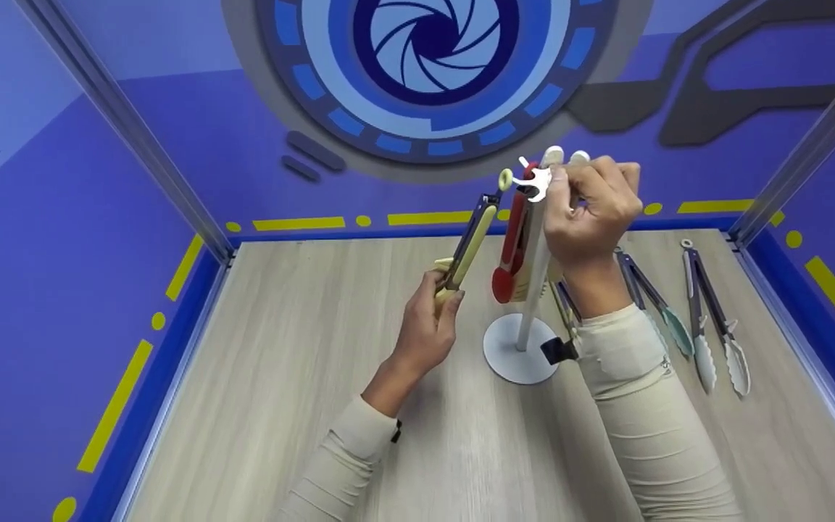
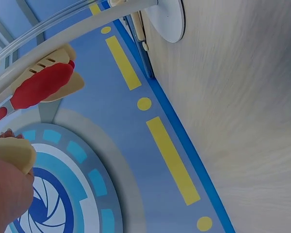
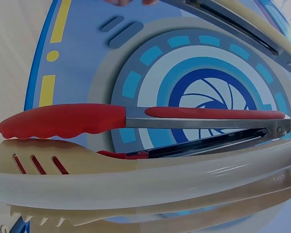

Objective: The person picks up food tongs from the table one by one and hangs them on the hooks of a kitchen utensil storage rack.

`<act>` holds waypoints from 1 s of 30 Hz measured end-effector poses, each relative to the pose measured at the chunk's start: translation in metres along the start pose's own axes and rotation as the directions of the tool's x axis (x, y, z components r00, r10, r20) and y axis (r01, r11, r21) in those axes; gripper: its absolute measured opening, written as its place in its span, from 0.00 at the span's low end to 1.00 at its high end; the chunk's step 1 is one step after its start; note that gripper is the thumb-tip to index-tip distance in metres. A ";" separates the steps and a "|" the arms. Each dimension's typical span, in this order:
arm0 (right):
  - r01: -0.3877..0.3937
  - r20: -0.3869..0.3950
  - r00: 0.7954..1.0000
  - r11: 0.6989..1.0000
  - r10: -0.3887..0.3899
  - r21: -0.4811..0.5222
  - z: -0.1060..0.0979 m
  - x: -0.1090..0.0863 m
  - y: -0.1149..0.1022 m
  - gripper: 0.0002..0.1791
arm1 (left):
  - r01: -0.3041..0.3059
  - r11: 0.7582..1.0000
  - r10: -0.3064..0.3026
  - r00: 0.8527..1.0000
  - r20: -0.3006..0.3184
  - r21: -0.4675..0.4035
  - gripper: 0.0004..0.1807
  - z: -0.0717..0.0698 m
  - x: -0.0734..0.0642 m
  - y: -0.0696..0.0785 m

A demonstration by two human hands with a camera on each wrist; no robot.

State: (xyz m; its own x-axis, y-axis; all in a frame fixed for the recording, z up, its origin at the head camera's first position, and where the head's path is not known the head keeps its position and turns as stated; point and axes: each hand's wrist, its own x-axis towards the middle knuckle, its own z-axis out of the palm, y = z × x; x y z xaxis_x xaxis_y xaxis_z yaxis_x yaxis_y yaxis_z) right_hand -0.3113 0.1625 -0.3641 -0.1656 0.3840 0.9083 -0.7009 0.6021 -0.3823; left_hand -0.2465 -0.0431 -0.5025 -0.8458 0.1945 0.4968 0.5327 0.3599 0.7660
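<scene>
My left hand [image 1: 428, 322] grips pale yellow tongs [image 1: 472, 246] by their head end. They tilt upward, and their yellow hanging ring [image 1: 506, 179] is at a hook of the white utensil stand [image 1: 532, 297]; whether it is over the hook cannot be told. With thumb and fingers my right hand [image 1: 595, 206] pinches the white hooked top [image 1: 538, 185] of the stand. Red-tipped tongs [image 3: 63, 121] hang from the stand, beside a beige slotted turner [image 3: 87, 158] and another beige utensil [image 3: 184, 221] partly behind the pole.
The stand's round base [image 1: 504, 355] sits on the wooden table [image 1: 301, 362]. Teal-tipped tongs [image 1: 678, 333] and grey-tipped tongs [image 1: 704, 362] lie to the right, the teal pair partly behind my right arm. Blue printed walls [image 1: 171, 145] enclose the table's back and sides.
</scene>
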 end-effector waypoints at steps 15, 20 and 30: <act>-0.002 -0.008 1.000 1.000 0.002 0.000 0.001 0.005 -0.003 0.15 | -0.012 1.000 0.013 0.999 0.031 -0.001 0.16 0.003 0.005 0.003; 0.002 -0.001 1.000 1.000 -0.002 -0.002 0.000 0.002 -0.001 0.16 | -0.001 1.000 0.001 0.999 0.037 -0.013 0.16 0.005 0.003 0.001; -0.001 -0.003 1.000 1.000 0.001 0.008 0.000 0.000 -0.002 0.15 | 0.008 1.000 -0.008 1.000 0.023 -0.025 0.16 0.007 0.001 -0.001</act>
State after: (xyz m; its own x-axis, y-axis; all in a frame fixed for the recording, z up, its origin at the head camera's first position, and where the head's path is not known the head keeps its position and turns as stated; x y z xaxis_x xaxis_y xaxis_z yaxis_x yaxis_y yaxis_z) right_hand -0.3099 0.1617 -0.3638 -0.1645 0.3870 0.9073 -0.7062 0.5959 -0.3822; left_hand -0.2481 -0.0369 -0.5051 -0.8504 0.2123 0.4813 0.5261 0.3389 0.7800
